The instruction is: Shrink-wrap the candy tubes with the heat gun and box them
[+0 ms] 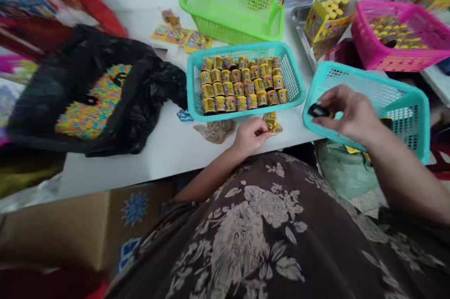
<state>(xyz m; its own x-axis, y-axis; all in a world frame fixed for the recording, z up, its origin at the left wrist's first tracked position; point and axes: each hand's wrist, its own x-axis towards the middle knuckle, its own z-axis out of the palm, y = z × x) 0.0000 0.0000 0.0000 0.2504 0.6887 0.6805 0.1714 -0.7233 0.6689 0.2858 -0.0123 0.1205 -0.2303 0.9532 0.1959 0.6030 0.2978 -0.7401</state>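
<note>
My left hand (250, 137) pinches the edge of some yellow printed labels (271, 122) at the table's front edge. Just above it, a teal basket (298, 83) holds several rows of small cups (238, 88) with yellow printed wrapping. Over the left side of a second teal basket (415, 97), my right hand (346, 112) holds a small black cup (319, 110) between thumb and fingers. The inside of that basket is partly hidden by my right hand and forearm.
A black bag (147, 78) of colourful small pieces lies left. Behind stands a green basket (232, 6). A pink basket (367, 41) of small yellow-topped items and a yellow box (318, 20) are back right. Crumpled brown material (216, 131) lies beside my left hand.
</note>
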